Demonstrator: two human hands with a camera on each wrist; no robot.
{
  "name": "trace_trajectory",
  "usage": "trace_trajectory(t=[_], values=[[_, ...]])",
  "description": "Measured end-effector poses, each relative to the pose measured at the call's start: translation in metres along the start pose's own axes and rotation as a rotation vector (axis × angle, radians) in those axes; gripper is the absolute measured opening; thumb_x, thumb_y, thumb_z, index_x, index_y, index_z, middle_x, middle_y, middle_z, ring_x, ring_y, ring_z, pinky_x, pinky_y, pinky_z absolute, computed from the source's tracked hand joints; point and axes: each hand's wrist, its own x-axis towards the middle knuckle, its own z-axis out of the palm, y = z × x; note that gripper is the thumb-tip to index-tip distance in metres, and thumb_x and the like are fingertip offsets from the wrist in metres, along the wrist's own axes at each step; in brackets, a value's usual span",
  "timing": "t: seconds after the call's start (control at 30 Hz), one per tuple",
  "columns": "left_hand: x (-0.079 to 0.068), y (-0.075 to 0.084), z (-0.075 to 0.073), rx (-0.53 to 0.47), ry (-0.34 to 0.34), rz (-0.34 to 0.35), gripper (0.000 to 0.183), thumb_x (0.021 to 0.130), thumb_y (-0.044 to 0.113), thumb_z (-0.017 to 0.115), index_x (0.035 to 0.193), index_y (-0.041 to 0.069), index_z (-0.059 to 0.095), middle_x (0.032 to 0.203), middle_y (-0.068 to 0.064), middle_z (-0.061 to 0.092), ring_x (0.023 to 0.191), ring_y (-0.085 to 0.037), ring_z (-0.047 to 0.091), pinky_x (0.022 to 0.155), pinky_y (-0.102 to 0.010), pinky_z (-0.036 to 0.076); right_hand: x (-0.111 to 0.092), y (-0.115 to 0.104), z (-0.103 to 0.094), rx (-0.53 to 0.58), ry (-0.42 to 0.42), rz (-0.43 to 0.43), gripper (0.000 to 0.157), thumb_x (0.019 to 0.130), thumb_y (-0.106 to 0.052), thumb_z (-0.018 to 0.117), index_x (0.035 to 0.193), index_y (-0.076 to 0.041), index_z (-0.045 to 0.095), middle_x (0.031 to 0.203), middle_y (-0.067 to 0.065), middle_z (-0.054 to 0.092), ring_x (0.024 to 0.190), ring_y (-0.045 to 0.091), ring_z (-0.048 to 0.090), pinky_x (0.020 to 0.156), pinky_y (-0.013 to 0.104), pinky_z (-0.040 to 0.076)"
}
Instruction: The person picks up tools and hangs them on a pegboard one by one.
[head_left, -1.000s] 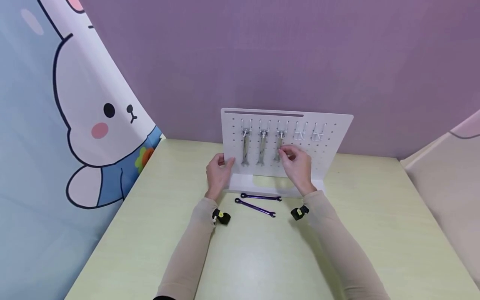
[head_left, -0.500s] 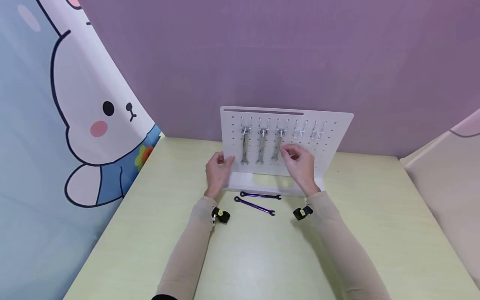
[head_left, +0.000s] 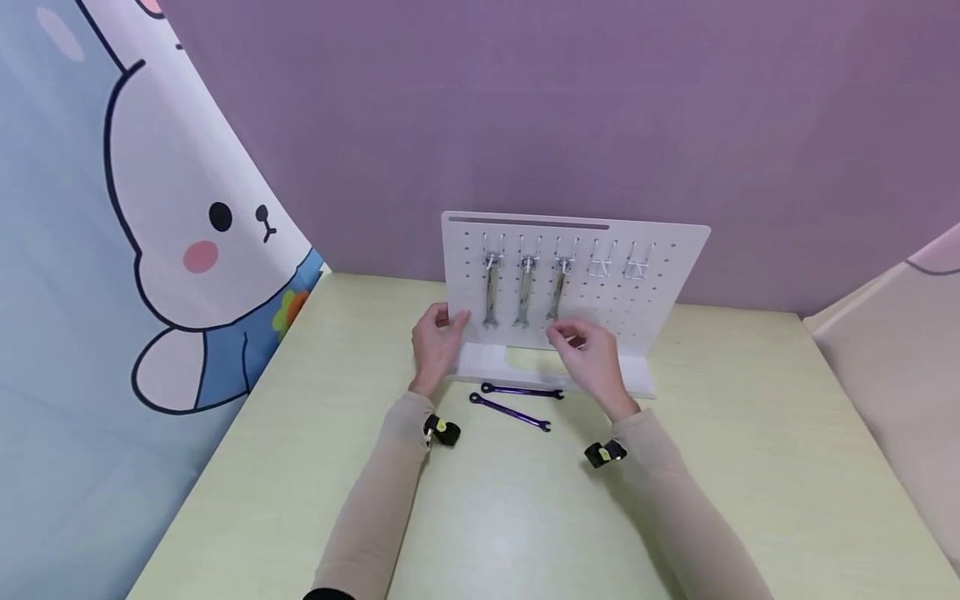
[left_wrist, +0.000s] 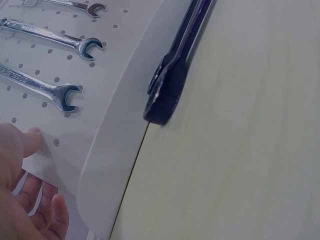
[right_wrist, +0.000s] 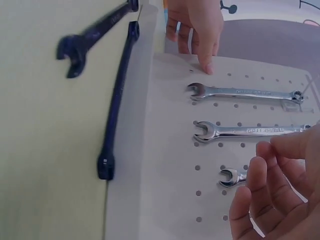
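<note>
Fingers of left hand (head_left: 437,343) clamp pegboard (head_left: 660,283) edge; right hand (head_left: 592,357) fingers loosely apart, wrist view shows.

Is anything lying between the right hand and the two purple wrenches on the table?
Nothing visible does. The right hand hovers empty, in front of the pegboard, just above its base lip. The purple wrenches lie on bare table just below and left of it.
</note>
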Motion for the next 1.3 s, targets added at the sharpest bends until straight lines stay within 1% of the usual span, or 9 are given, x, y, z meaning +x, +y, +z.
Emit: trace_trajectory(t=[0.23, 0.4, 0.57, 0.67, 0.77, 0.87, 1.0, 1.17, 1.3], values=[[-0.001, 0.001, -0.001, -0.001, 0.005, -0.003, 0.036, 0.096, 0.034, 0.079, 0.121, 0.009, 0.072, 0.116, -0.012, 0.076, 0.113, -0.031, 0.068, 0.103, -0.051, 0.052, -0.012, 0.009, 0.002, -0.015, -0.084, 0.006, 0.017, 0.102, -0.022, 0.072, 0.109, -0.009, 0.08, 0.103, 0.009, 0.079, 0.087, 0.023, 0.07, 0.074, 0.028, 0.056], [0.0, 0.001, -0.001, -0.002, 0.003, 0.0, 0.036, 0.097, 0.034, 0.079, 0.122, 0.009, 0.072, 0.118, -0.012, 0.076, 0.113, -0.03, 0.068, 0.104, -0.051, 0.051, -0.017, 0.011, 0.006, -0.032, -0.164, -0.041, 0.017, 0.101, -0.018, 0.072, 0.11, -0.005, 0.08, 0.101, 0.01, 0.081, 0.087, 0.022, 0.072, 0.077, 0.029, 0.057], [-0.001, 0.001, -0.001, -0.003, 0.0, -0.005, 0.036, 0.098, 0.034, 0.078, 0.123, 0.009, 0.072, 0.119, -0.012, 0.075, 0.114, -0.03, 0.067, 0.104, -0.051, 0.051, -0.022, 0.009, 0.01, -0.045, -0.27, -0.036, 0.017, 0.102, -0.017, 0.071, 0.111, -0.007, 0.08, 0.105, 0.008, 0.081, 0.087, 0.018, 0.071, 0.079, 0.03, 0.058], [-0.002, 0.001, -0.001, -0.003, 0.001, 0.0, 0.036, 0.097, 0.035, 0.078, 0.122, 0.009, 0.072, 0.118, -0.012, 0.075, 0.114, -0.031, 0.067, 0.103, -0.051, 0.051, -0.026, 0.008, 0.014, -0.04, -0.335, -0.021, 0.017, 0.102, -0.019, 0.071, 0.111, -0.007, 0.08, 0.105, 0.007, 0.081, 0.084, 0.016, 0.071, 0.075, 0.029, 0.057], [-0.001, 0.0, 0.0, 0.003, 0.006, 0.006, 0.036, 0.097, 0.035, 0.078, 0.121, 0.009, 0.072, 0.117, -0.013, 0.076, 0.113, -0.032, 0.068, 0.103, -0.051, 0.052, -0.03, 0.009, 0.019, -0.025, -0.393, -0.027, 0.016, 0.102, -0.019, 0.072, 0.11, -0.008, 0.08, 0.103, 0.007, 0.081, 0.082, 0.017, 0.072, 0.073, 0.027, 0.058], [0.0, -0.001, 0.0, 0.008, 0.008, 0.008, 0.036, 0.097, 0.035, 0.079, 0.121, 0.009, 0.072, 0.116, -0.012, 0.076, 0.112, -0.031, 0.068, 0.103, -0.051, 0.052, -0.033, 0.012, 0.024, -0.029, -0.456, -0.042, 0.015, 0.101, -0.02, 0.073, 0.11, -0.01, 0.08, 0.101, 0.004, 0.08, 0.083, 0.014, 0.071, 0.074, 0.027, 0.059], [0.0, -0.002, 0.001, 0.007, 0.002, -0.001, 0.036, 0.097, 0.035, 0.079, 0.122, 0.01, 0.072, 0.117, -0.011, 0.075, 0.113, -0.03, 0.067, 0.103, -0.051, 0.052, -0.037, 0.015, 0.03, -0.069, -0.527, -0.061, 0.016, 0.1, -0.022, 0.074, 0.11, -0.011, 0.081, 0.1, 0.0, 0.08, 0.085, 0.008, 0.069, 0.078, 0.027, 0.058], [-0.001, -0.002, 0.002, 0.013, -0.001, -0.003, 0.037, 0.096, 0.036, 0.079, 0.122, 0.01, 0.072, 0.116, -0.011, 0.076, 0.112, -0.03, 0.067, 0.102, -0.05, 0.052, -0.042, 0.016, 0.034, -0.126, -0.563, -0.069, 0.015, 0.099, -0.02, 0.076, 0.109, -0.01, 0.081, 0.097, -0.002, 0.078, 0.084, 0.006, 0.066, 0.078, 0.024, 0.056], [-0.001, -0.001, 0.001, 0.015, 0.008, -0.001, 0.036, 0.096, 0.035, 0.079, 0.121, 0.01, 0.072, 0.116, -0.011, 0.076, 0.112, -0.03, 0.068, 0.102, -0.05, 0.052, -0.043, 0.014, 0.035, -0.152, -0.564, -0.073, 0.008, 0.096, -0.017, 0.078, 0.101, -0.012, 0.081, 0.088, -0.004, 0.076, 0.077, 0.006, 0.062, 0.072, 0.022, 0.052]])
